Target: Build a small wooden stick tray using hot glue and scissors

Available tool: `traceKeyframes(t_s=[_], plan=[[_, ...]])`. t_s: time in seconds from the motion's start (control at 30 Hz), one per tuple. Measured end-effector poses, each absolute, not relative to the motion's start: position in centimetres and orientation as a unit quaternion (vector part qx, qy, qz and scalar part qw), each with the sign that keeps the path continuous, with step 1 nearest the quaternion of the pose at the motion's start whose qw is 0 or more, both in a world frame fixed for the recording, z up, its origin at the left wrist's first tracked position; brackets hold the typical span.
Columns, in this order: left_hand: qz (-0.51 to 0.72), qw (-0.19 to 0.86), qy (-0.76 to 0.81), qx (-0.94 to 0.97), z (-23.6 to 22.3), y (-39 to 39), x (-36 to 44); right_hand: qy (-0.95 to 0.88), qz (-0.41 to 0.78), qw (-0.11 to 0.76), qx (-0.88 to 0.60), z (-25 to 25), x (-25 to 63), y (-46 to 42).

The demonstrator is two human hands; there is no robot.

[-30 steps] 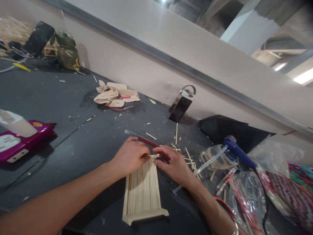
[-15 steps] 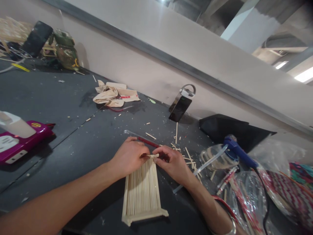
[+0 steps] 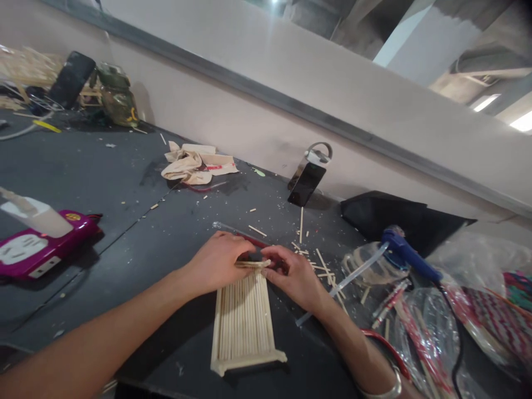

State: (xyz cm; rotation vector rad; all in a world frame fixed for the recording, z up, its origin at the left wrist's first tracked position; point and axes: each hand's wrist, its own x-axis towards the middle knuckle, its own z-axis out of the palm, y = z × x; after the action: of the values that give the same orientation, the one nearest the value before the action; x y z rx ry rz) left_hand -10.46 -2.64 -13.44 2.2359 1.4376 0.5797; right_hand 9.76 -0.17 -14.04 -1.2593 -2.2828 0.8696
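Observation:
A flat panel of thin wooden sticks lies on the dark table in front of me, with a wooden bar across its near end. My left hand and my right hand meet at the panel's far end. Both pinch a short flat wooden stick that lies crosswise on the panel's far edge. A red pen-like tool lies just beyond my fingers.
Loose stick offcuts litter the table right of my hands. A blue glue gun and plastic bags lie at the right. A phone leans on a bottle by the wall. Crumpled paper lies further back; a magenta device sits left.
The short stick between my fingers has turned from tilted upward to lying flat across the panel's far end. Both hands stayed at that end.

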Motion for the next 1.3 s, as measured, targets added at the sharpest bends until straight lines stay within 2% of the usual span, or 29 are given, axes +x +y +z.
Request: traceKeyframes(t_s=[0.17,0.3,0.5,0.7,0.83,0.97,1.17,1.3], plan=[[0.171,0.255,0.539,0.785,-11.5,-3.3,-13.4,-0.811,0.329,0.197,-0.442,-14.0,9.9,-0.4],[0.184,0.297,0.590,0.728,-12.0,-5.5,-14.9,-0.814,0.339,0.217,-0.420,-14.4,10.1,-0.3],[0.305,0.271,0.614,0.675,-14.1,-7.4,-13.9,-0.832,0.320,0.241,-0.383,-14.8,10.4,0.0],[0.318,0.251,0.623,0.669,-14.6,-7.3,-12.6,-0.849,0.297,0.247,-0.362,-15.4,10.3,0.1],[0.341,0.251,0.628,0.654,-14.4,-7.2,-12.1,-0.838,0.295,0.281,-0.364,-15.2,10.5,0.2],[0.368,0.271,0.610,0.647,-12.7,-6.4,-11.4,-0.813,0.301,0.330,-0.373,-13.2,11.3,0.6],[0.410,0.331,0.553,0.645,-8.2,-3.7,-9.7,-0.758,0.330,0.406,-0.391,-7.7,13.7,1.5],[0.451,0.421,0.503,0.606,-4.7,-1.7,-7.7,-0.709,0.377,0.435,-0.407,-3.8,15.6,1.7]])
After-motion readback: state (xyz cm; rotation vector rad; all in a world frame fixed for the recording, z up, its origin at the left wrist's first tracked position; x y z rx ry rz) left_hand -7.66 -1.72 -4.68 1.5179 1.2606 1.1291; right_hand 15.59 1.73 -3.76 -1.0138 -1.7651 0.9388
